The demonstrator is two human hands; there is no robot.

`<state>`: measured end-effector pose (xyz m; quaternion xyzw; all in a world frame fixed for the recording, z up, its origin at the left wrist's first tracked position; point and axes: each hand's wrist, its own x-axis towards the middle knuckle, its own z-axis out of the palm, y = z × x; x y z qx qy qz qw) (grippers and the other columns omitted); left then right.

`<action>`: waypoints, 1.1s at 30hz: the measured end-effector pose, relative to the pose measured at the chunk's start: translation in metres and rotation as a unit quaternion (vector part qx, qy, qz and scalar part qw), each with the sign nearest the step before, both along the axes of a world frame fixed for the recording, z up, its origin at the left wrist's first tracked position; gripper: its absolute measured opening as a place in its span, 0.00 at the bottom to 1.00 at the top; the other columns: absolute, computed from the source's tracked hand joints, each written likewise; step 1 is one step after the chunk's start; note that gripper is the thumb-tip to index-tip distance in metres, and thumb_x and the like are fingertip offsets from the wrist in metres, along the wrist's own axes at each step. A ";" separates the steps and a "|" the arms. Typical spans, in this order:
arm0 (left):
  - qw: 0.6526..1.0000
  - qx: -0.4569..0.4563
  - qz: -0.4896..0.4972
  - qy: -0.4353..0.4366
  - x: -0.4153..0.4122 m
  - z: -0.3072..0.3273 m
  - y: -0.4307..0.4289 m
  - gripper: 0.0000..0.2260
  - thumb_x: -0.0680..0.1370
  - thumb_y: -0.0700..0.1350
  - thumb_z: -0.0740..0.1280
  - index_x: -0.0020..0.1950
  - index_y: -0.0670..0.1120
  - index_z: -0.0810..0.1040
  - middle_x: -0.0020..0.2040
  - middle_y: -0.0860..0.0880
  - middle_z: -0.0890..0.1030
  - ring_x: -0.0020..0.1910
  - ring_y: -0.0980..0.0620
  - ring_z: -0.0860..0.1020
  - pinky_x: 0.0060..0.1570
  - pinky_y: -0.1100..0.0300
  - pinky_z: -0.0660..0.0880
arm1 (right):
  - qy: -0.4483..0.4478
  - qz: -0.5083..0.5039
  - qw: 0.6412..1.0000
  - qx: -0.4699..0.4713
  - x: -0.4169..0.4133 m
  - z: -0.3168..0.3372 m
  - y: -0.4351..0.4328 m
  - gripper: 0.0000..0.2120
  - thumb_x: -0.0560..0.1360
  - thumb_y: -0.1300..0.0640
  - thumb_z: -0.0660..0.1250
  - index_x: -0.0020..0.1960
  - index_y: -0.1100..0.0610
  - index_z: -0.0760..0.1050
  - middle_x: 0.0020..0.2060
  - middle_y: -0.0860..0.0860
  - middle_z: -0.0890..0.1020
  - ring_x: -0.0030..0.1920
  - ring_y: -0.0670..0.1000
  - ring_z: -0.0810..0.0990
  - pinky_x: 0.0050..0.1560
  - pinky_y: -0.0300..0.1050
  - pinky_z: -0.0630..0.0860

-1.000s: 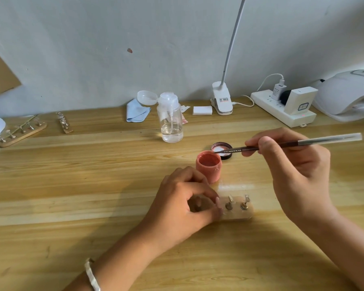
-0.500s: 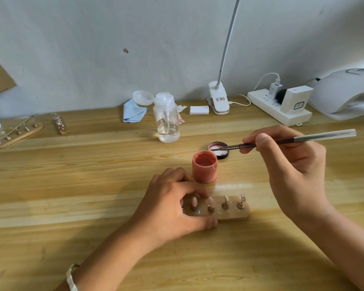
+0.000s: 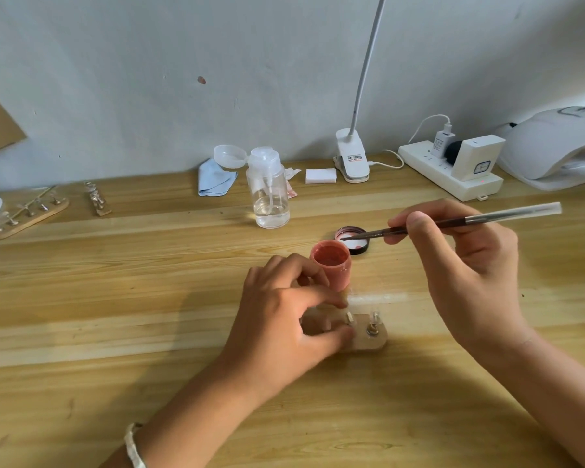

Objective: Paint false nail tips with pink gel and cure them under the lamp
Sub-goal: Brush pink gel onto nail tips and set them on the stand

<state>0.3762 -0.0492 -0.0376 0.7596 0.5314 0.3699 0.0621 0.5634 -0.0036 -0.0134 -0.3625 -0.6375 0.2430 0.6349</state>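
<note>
A small wooden holder (image 3: 368,342) with false nail tips on metal stands lies on the table in front of me. My left hand (image 3: 284,319) covers its left part and pinches one nail tip stand (image 3: 349,319) between thumb and forefinger. One further stand (image 3: 373,324) shows at the right end. An open pink gel jar (image 3: 331,265) stands just behind the holder, its dark lid (image 3: 352,239) lying behind it. My right hand (image 3: 463,265) holds a thin brush (image 3: 453,222) level, its tip over the lid. The white curing lamp (image 3: 554,150) sits at the far right.
A clear pump bottle (image 3: 269,194), a blue cloth (image 3: 215,179), white pads (image 3: 321,176), a clip lamp (image 3: 352,160) and a power strip (image 3: 450,173) with chargers line the back. Another wooden nail holder (image 3: 27,216) and a small row of stands (image 3: 97,199) lie far left.
My left hand slid right along the holder and now pinches a stand near its right end. My right hand and the brush have hardly moved.
</note>
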 end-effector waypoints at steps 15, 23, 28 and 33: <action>0.984 0.157 -0.021 0.076 0.006 -0.001 -0.003 0.03 0.67 0.47 0.76 0.37 0.52 0.83 0.47 0.56 0.80 0.50 0.52 0.77 0.51 0.56 0.64 | -0.221 -0.004 0.975 -0.029 -0.006 -0.006 0.015 0.08 0.82 0.52 0.63 0.45 0.42 0.76 0.39 0.39 0.81 0.47 0.43 0.79 0.47 0.34 0.69; 0.959 0.133 0.060 -0.242 -0.016 0.004 0.001 0.03 0.74 0.39 0.75 0.44 0.46 0.83 0.43 0.57 0.86 0.46 0.55 0.84 0.49 0.58 0.79 | -0.307 0.028 0.949 -0.061 -0.014 -0.004 0.018 0.08 0.80 0.50 0.62 0.43 0.40 0.73 0.41 0.36 0.78 0.49 0.33 0.74 0.47 0.31 0.64; 0.936 0.079 0.076 -0.335 -0.022 0.004 0.007 0.03 0.73 0.44 0.75 0.44 0.51 0.84 0.42 0.57 0.86 0.42 0.58 0.83 0.42 0.63 0.75 | -0.320 0.036 0.945 -0.053 -0.015 -0.004 0.019 0.09 0.81 0.52 0.63 0.45 0.38 0.73 0.40 0.32 0.77 0.49 0.30 0.73 0.46 0.25 0.64; 0.929 0.061 0.086 -0.354 -0.022 0.004 0.007 0.05 0.73 0.44 0.75 0.44 0.55 0.84 0.42 0.58 0.86 0.40 0.61 0.82 0.40 0.56 0.75 | -0.314 0.034 0.948 -0.051 -0.015 -0.006 0.019 0.08 0.81 0.56 0.65 0.47 0.44 0.76 0.42 0.36 0.78 0.48 0.29 0.73 0.45 0.22 0.65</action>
